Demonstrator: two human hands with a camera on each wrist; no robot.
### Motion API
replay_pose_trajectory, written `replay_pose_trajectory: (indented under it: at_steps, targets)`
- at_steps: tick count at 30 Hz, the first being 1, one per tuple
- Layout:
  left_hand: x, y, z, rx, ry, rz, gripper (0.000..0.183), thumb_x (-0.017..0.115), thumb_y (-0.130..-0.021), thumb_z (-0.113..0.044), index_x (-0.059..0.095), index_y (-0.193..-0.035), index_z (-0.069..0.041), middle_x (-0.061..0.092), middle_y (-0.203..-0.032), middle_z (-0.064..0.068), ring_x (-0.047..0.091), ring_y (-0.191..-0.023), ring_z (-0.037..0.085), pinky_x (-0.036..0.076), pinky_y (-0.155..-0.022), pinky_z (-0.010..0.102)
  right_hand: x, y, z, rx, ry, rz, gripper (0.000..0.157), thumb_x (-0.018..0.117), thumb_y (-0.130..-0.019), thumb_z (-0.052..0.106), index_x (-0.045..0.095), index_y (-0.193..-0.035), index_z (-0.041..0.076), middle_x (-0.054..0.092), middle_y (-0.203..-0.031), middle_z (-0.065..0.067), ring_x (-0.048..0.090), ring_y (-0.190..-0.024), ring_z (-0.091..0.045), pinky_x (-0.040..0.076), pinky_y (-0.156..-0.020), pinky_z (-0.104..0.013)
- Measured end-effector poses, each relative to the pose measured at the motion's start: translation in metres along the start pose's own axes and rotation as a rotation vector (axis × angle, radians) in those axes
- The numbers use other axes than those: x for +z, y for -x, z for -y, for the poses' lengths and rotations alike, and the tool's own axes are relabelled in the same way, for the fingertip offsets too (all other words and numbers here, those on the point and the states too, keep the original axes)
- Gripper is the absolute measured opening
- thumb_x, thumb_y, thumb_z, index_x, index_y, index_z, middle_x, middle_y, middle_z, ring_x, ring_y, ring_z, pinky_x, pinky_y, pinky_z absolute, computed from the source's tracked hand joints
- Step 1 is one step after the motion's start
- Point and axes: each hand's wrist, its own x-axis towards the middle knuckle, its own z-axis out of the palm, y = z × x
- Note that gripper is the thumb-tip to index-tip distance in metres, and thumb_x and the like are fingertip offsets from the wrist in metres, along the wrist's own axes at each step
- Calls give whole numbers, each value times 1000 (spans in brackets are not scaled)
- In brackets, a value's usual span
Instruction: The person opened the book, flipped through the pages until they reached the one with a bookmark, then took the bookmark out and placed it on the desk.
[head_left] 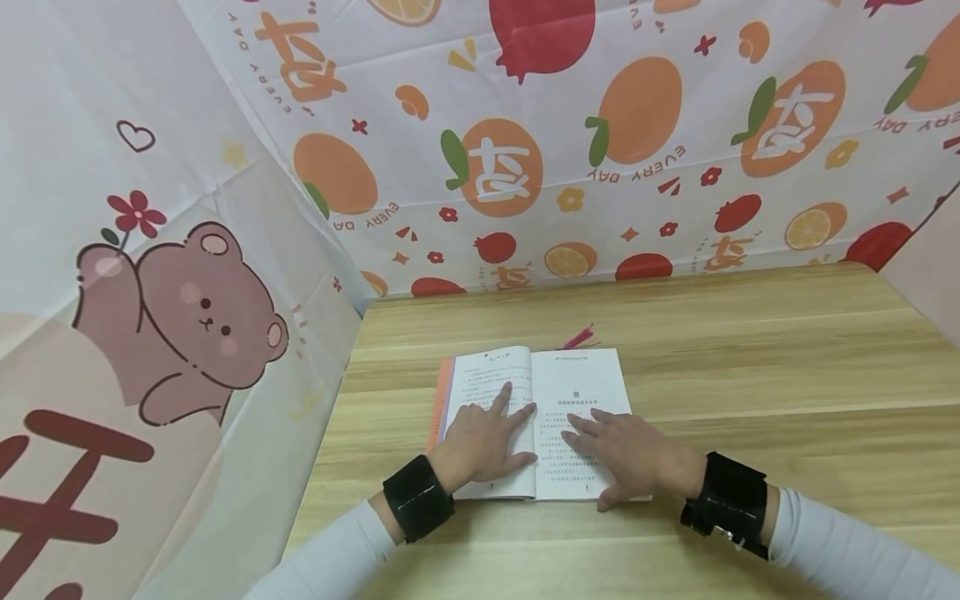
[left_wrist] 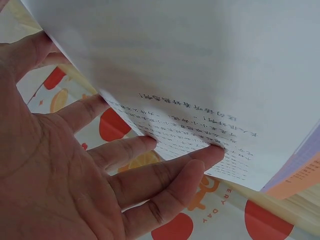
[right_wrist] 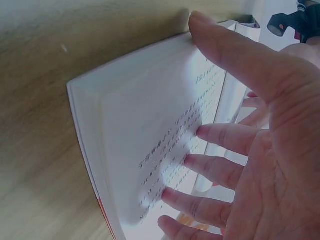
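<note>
An open book (head_left: 577, 375) with printed pages lies on the wooden table, its orange and purple cover flap showing at the left edge. My left hand (head_left: 480, 442) rests on the left page with fingers spread. In the left wrist view its fingertips (left_wrist: 215, 152) touch the printed lines. Across the right page lies my right hand (head_left: 626, 454), fingers extended over the text and thumb by the bottom edge. The right wrist view shows its straight fingers (right_wrist: 215, 170) touching the page. Neither hand grips anything.
A pink tassel (head_left: 579, 337) sticks out past the book's top edge. The wooden table (head_left: 750, 375) reaches back to a fruit-patterned cloth (head_left: 562, 175). At the left hangs a cloth with a bear print (head_left: 210, 308). Black bands (head_left: 420, 500) wrap both wrists.
</note>
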Motion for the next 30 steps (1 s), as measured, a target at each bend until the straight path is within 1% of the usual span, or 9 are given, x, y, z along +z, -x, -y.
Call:
replay_pose_trajectory:
  at_steps: [5,8,10,13,18,21,23,25,30]
  targets:
    - [1,0,0,-9,22,4,73,39,-79,-69,32,-140,-31,30,-146,16,37,-43,15,38,-48,27,-3,-3,-4,-17,5,3,92,70,-59,59,43,-134,13,38,-142,-13,35,-121,-40,38,-95,-55]
    - [2,0,0,1,29,-18,72,38,-80,-68,32,-140,-30,27,-148,14,58,-84,30,49,-74,39,-4,-4,-8,-25,-28,15,83,72,-62,52,46,-132,15,41,-140,-13,37,-120,-39,40,-93,-56]
    - [4,0,0,21,49,-41,71,38,-81,-66,32,-140,-27,22,-150,10,38,-119,38,42,-91,53,-5,-3,-9,-30,-43,20,73,74,-66,40,49,-130,14,43,-138,-13,39,-119,-37,41,-92,-55]
    - [11,0,0,75,113,-68,71,40,-84,-61,30,-141,-21,17,-152,4,5,-134,31,26,-99,65,-8,1,-9,-5,-47,-7,68,73,-67,23,49,-129,10,44,-137,-17,40,-119,-35,41,-92,-55]
    - [17,6,0,191,290,-47,67,38,-88,-55,32,-140,-13,23,-150,1,0,-134,25,23,-95,72,-14,2,-11,214,-3,-279,81,69,-73,29,31,-135,-7,32,-138,-32,36,-118,-44,46,-85,-57]
    - [10,9,0,223,497,-36,64,33,-90,-55,38,-136,-11,34,-145,5,5,-134,25,20,-96,73,-14,0,-10,309,10,-383,80,63,-78,32,27,-131,-16,34,-133,-39,46,-108,-44,55,-57,-46]
    - [3,10,0,213,666,-56,62,27,-93,-53,38,-136,-9,39,-142,8,14,-132,24,22,-100,66,-11,-2,-7,271,-8,-372,72,59,-81,30,31,-131,-14,39,-130,-37,50,-105,-40,53,-48,-37]
    - [-4,10,0,166,829,-92,60,24,-95,-49,33,-138,-9,39,-141,11,22,-130,21,24,-103,59,-5,-5,-2,149,-69,-342,61,57,-84,30,39,-131,-4,45,-130,-29,51,-104,-33,52,-50,-33]
    - [-13,7,6,13,1123,-158,61,21,-95,-50,7,-145,-18,32,-144,18,36,-122,24,35,-99,53,10,-13,14,-99,-170,-216,66,44,-88,49,24,-143,18,33,-144,-14,35,-123,-23,46,-90,-47]
